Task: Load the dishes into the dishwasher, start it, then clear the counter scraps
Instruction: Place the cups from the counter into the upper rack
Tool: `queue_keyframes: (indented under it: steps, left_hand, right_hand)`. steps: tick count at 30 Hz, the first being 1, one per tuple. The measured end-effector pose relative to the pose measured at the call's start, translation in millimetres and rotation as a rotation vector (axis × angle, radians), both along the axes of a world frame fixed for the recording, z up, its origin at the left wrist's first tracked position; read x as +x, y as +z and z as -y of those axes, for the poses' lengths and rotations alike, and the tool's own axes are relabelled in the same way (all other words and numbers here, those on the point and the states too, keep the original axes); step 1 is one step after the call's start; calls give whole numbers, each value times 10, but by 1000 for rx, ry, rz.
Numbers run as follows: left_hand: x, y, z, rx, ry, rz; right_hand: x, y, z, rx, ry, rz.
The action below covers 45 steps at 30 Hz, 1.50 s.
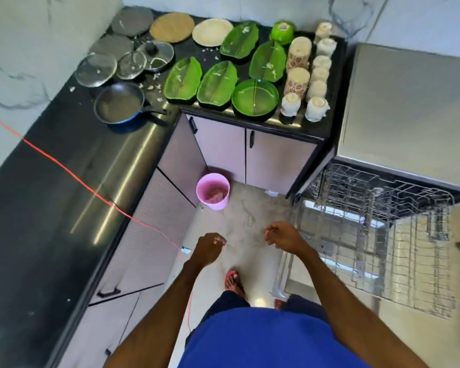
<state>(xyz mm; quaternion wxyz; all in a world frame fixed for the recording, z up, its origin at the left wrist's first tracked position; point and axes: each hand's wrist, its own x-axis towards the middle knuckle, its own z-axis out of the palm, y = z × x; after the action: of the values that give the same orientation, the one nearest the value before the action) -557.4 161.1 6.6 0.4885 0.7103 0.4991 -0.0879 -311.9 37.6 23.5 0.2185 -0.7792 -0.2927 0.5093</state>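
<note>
Dirty dishes crowd the far end of the black counter [64, 181]: several green leaf-shaped plates [182, 81], a round green plate [255, 96], a green bowl [282, 31], upturned cups [316, 108], glass lids [96, 70] and a frying pan [118, 103]. White food scraps [154, 87] lie scattered among them. The dishwasher [409, 102] stands at the right with its door down and both wire racks [383, 208] pulled out, bare. My left hand [209, 248] and my right hand [283, 236] hang over the floor, fingers loosely curled, holding nothing.
A pink bin [213, 191] sits on the floor in the cabinet corner. A red cord [72, 173] runs across the counter and down the cabinet front. My sandalled foot [233, 281] is on the tiled floor beside the open dishwasher door.
</note>
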Motion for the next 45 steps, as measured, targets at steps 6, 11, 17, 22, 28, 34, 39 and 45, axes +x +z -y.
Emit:
queue_keyframes:
  steps: [6, 11, 17, 22, 28, 34, 39, 45]
  left_hand:
    - [621, 188, -695, 144, -131, 130]
    - [1261, 309, -1029, 251, -174, 238]
    - [2228, 521, -1669, 376, -158, 333]
    - [3263, 784, -2147, 513, -109, 341]
    - [4292, 874, -2503, 610, -301, 264]
    - [4494, 633, -2548, 582, -507, 105]
    - [4479, 574, -2573, 598, -543, 70]
    - [4488, 539, -2496, 644, -578, 11]
  right_hand:
    - [275, 187, -577, 210, -46, 50]
    - [705, 326, -1011, 283, -185, 115]
    - [1479, 400, -1599, 363, -421, 336]
    - [2387, 554, -1997, 396, -603, 579]
    - [3435, 397, -2453, 136, -365, 577]
    - [3354, 280, -2503, 74, -286, 557]
    - [2964, 368, -2298, 145, -439, 566]
    - [2371, 548, -1709, 247, -750, 657]
